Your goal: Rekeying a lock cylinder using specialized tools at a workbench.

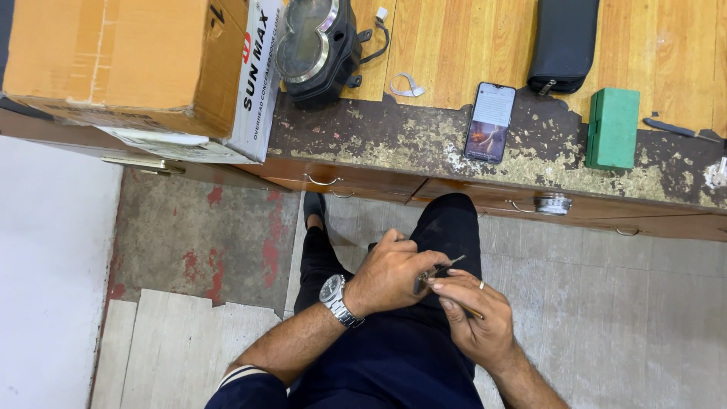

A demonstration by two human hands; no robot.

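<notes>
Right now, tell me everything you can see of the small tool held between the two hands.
The small tool is thin, dark and metallic-looking, pinched between the fingertips of the left hand and the right hand above the person's lap. A slim tip juts up and right past the fingers. Most of it is hidden by the fingers, so its exact kind cannot be told. A thin stick-like piece shows along the right hand's fingers; whether it belongs to the tool is unclear.

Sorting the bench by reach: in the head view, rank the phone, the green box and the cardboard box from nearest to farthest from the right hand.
From the right hand:
1. Phone, on the bench edge, straight ahead.
2. Green box, farther right on the bench.
3. Cardboard box, far left corner.
</notes>
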